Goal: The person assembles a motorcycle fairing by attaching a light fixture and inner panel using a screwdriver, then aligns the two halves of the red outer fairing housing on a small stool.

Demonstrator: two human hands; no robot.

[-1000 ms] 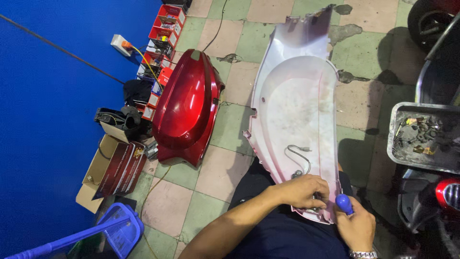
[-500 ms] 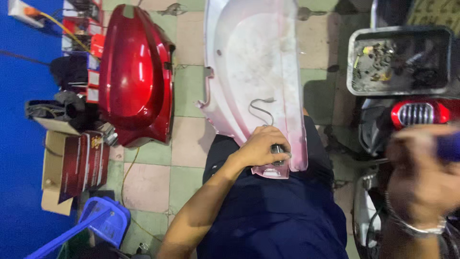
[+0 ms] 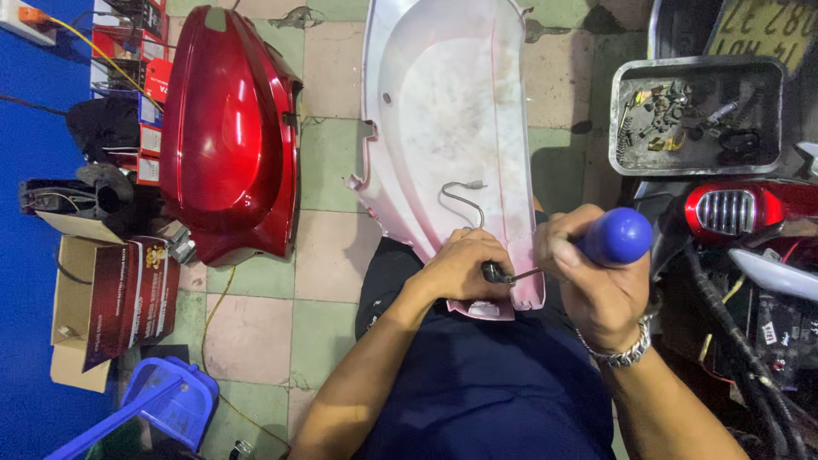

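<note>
Tiled workshop floor (image 3: 332, 162): pale scooter panel (image 3: 452, 111) propped on my lap; my left hand (image 3: 460, 264) pinches a small black fitting (image 3: 494, 273) at its lower edge, my right hand (image 3: 596, 281) wrapped around a blue-handled screwdriver (image 3: 615, 237); red panel (image 3: 226, 128) to the left

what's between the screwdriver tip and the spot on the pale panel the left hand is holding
Nothing visible. The screwdriver in the right hand has its shaft reaching straight to the small dark fitting under the left hand on the pale panel. The bent wire lies farther up.
</note>
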